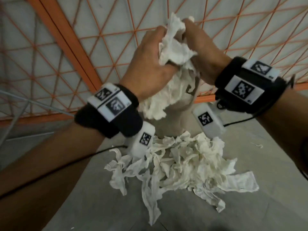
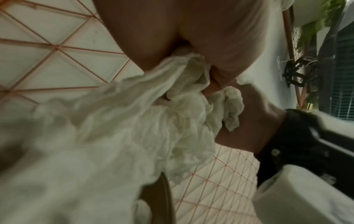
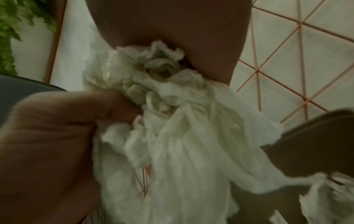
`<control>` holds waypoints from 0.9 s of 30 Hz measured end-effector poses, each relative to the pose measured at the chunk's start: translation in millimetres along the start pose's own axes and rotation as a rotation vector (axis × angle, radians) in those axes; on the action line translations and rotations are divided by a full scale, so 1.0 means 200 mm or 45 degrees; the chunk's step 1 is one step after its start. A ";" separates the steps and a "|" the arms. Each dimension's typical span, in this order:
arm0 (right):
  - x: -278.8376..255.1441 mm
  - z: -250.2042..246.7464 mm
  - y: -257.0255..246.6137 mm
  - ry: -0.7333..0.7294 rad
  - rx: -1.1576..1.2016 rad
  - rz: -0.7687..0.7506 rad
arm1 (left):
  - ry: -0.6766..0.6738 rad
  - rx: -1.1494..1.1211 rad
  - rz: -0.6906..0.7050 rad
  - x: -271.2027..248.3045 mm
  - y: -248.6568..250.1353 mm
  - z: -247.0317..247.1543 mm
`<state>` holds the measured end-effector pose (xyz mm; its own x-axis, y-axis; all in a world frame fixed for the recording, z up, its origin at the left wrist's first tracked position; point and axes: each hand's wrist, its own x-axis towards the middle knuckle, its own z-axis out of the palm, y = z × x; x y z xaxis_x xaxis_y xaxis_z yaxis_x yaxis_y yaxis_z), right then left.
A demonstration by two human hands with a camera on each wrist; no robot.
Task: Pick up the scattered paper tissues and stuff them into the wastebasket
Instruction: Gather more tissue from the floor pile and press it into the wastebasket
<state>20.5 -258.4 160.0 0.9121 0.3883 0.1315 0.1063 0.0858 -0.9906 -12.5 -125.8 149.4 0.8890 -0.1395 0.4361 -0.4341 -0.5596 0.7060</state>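
Both hands hold one crumpled bundle of white tissues (image 1: 173, 47) in the air above the beige wastebasket (image 1: 176, 119). My left hand (image 1: 150, 60) grips the bundle from the left and my right hand (image 1: 206, 52) grips it from the right, fingers curled into the paper. The lower end of the bundle (image 2: 134, 121) hangs down at the basket's rim (image 2: 166, 194). Another pile of loose tissues (image 1: 176, 165) lies on the grey table (image 1: 100, 205) in front of the basket. In the right wrist view the bundle (image 3: 182, 128) fills the middle, with the basket's rim (image 3: 306, 128) to its right.
An orange wire grid panel (image 1: 83, 47) stands behind the basket. Black cables (image 1: 93, 154) run from both wrists over the table. A small scrap of paper (image 1: 259, 145) lies at the right. Green foliage (image 3: 11, 30) hangs at the side.
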 end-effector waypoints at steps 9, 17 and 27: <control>0.30 -0.12 0.17 0.348 -0.124 -0.024 | 0.082 0.276 -0.015 0.23 -0.21 0.15; 0.28 -0.22 0.50 -0.007 -1.291 0.329 | -0.474 0.609 -0.294 0.08 -0.49 0.26; 0.09 -0.17 0.41 -0.343 -1.724 0.057 | -0.681 0.278 -0.494 0.02 -0.37 0.01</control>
<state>59.6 -275.1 80.3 0.8373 0.5443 -0.0519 0.5191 -0.8212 -0.2372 24.1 -87.7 98.2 0.9479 -0.2484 -0.1995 -0.0813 -0.7940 0.6024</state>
